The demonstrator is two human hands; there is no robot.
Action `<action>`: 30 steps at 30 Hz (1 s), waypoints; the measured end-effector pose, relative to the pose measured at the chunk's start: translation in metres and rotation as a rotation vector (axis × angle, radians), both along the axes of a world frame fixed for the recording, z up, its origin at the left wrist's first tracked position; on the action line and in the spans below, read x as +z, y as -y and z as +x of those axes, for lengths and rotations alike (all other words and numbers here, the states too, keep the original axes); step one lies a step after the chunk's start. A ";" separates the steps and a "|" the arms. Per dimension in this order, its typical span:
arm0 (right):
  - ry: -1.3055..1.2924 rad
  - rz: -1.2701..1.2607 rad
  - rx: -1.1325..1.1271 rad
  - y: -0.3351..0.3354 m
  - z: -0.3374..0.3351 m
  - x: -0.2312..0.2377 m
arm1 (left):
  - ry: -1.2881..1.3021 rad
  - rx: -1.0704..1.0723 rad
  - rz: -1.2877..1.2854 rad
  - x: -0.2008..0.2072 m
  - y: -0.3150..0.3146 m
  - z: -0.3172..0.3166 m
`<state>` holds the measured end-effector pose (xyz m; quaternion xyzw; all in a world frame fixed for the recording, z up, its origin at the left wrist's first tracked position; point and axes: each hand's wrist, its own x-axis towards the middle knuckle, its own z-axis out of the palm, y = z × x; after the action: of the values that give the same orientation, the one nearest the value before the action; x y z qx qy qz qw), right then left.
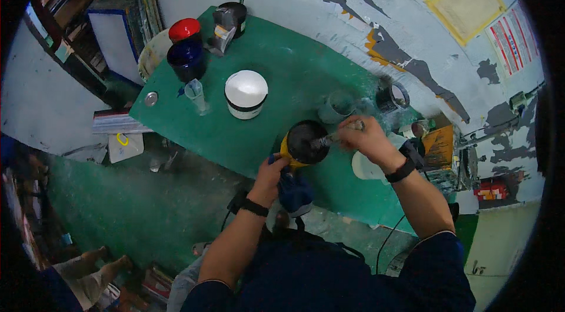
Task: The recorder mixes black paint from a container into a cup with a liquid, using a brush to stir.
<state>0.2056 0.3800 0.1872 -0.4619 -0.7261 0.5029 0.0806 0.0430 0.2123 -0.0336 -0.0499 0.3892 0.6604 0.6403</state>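
From here, my left hand (271, 175) grips the yellow tub (285, 149) near the bench's (282, 56) edge; my right hand (366, 139) holds a flat tool (334, 136) at its mouth. Its dark contents (303, 137) look heavy, possibly slippery; I'd grasp the wall firmly.

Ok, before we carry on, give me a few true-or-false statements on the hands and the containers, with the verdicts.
1. The left hand is at the side of the yellow can. True.
2. The right hand is empty. False: it holds a tool whose end is at the yellow can's dark opening.
3. The white tub stands to the left of the yellow can. True.
4. The tabletop is bright red. False: it is green.
5. Both wrists wear dark bands. True.
6. The clear cup is to the right of the white tub. False: it is to its left.
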 end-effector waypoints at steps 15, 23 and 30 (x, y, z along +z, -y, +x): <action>-0.036 0.020 -0.161 0.030 0.044 -0.038 | 0.126 -0.046 0.004 0.016 0.010 0.002; 0.104 0.240 -0.247 0.068 0.072 -0.069 | -0.016 0.031 -0.076 0.010 0.018 0.000; -0.130 0.198 -0.243 0.111 0.132 -0.069 | -0.258 0.047 -0.216 0.017 0.094 -0.045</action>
<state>0.3377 0.2688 0.1185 -0.5028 -0.7041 0.4442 0.2327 -0.0016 0.1181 -0.0170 -0.0425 0.5354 0.6305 0.5604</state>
